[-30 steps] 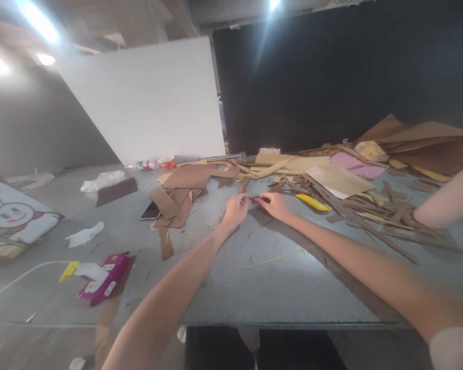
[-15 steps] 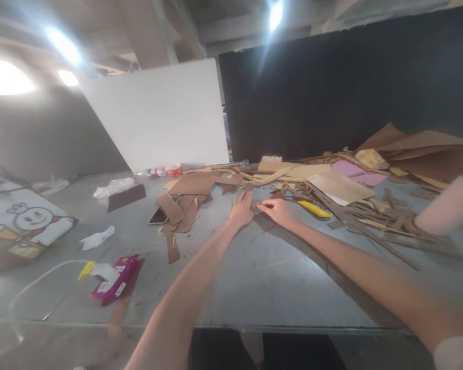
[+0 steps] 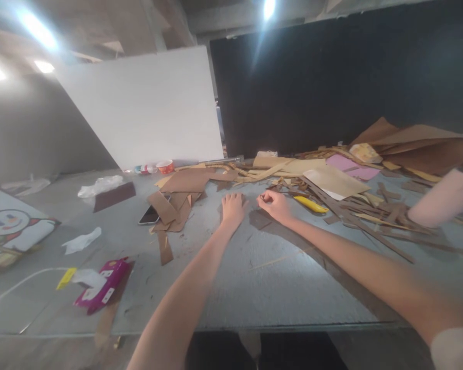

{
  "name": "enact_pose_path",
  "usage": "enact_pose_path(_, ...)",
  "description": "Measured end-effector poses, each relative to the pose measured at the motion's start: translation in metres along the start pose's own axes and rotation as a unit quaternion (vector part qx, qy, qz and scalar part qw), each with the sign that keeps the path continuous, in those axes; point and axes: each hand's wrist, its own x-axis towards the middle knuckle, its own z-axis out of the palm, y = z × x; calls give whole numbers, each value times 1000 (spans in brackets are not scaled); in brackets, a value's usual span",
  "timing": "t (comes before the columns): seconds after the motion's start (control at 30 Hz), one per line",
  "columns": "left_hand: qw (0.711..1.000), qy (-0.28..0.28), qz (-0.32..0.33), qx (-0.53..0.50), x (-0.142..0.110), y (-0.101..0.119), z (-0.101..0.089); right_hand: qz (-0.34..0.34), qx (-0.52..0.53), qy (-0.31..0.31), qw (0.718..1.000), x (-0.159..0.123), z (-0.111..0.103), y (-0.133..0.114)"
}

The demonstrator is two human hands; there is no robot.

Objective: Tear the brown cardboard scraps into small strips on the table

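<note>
My left hand (image 3: 234,208) lies palm down on the grey tabletop (image 3: 247,288), its fingers stretched forward and slightly apart, holding nothing. Just to its right my right hand (image 3: 274,205) is closed in a pinch above the table, thumb against the curled fingers. Whatever sits between those fingertips is too small to make out. A flat dark brown piece (image 3: 261,220) lies under the right hand's shadow. Beside the right hand, a yellow utility knife (image 3: 310,204) rests on the table, close to a heap of thin brown strips (image 3: 370,218).
Brown sheets (image 3: 187,182) and a phone (image 3: 150,215) lie left of the hands. Nearer stand a magenta wipes pack (image 3: 102,286) and crumpled tissue (image 3: 82,241). At right is a pink cylinder (image 3: 443,198). A white board (image 3: 146,108) and black panel (image 3: 332,87) stand behind.
My hands have drawn apart: the left has shifted slightly left, while the right has lifted and curled its fingers tighter. The whole view has turned a little to the right.
</note>
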Motion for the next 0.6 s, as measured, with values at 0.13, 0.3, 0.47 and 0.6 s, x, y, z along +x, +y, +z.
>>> enact_pose_path(0.13,999,19,18,-31,1,0,0,12,10,13,1000,-2,0,1)
enact_pose_path(0.3,997,7,66,-38,0,6,-2,36,122,40,991,3,1,10)
enact_pose_path(0.47,992,-24,102,-71,-4,11,-8,49,125,40,990,9,0,20)
enact_pose_path(0.6,990,-57,71,-108,-6,13,-13,58,133,34,989,10,-1,21)
